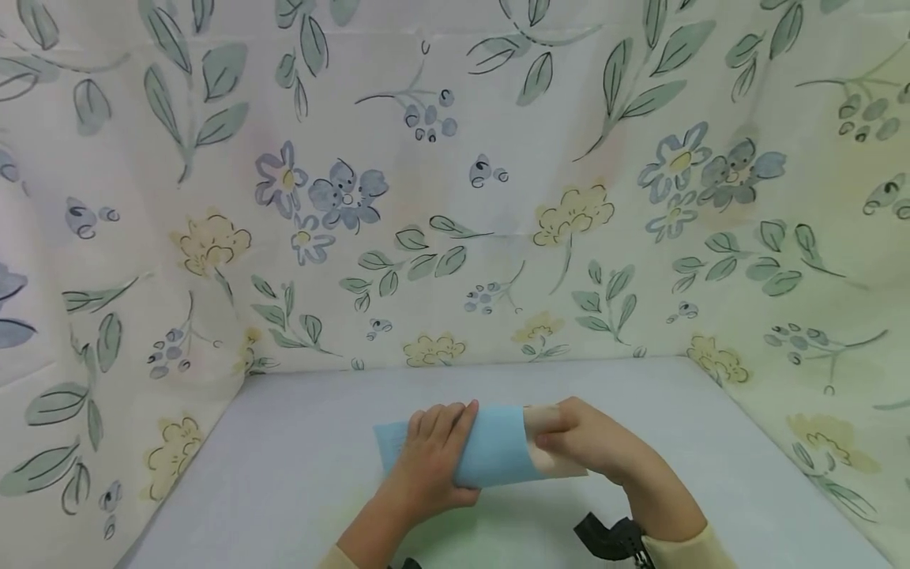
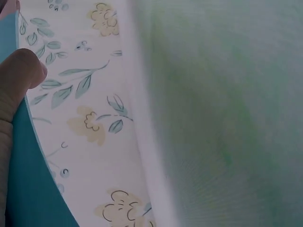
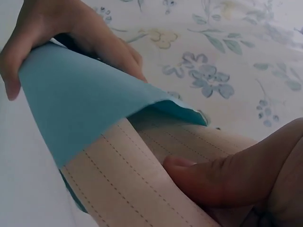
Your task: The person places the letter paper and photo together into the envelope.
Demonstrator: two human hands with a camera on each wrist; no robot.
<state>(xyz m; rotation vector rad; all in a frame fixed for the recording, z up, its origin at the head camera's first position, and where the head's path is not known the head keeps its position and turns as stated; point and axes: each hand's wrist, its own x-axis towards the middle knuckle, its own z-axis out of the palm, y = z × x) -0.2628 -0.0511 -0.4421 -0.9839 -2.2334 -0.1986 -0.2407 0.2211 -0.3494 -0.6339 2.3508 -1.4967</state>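
Observation:
A blue paper envelope is held up above the table, its open end toward the right. My left hand grips it across the middle, fingers over the far edge and thumb at the near edge. In the left wrist view, the thumb lies against the blue paper. Cream paper with dashed lines sticks out of the envelope's mouth in the right wrist view. My right hand pinches this folded paper, with the thumb pressed on it. The paper's inner end is hidden inside the envelope.
Beneath the hands spreads a white table with a faint green patch. A floral cloth hangs behind and along both sides. Black wrist straps show near the sleeves.

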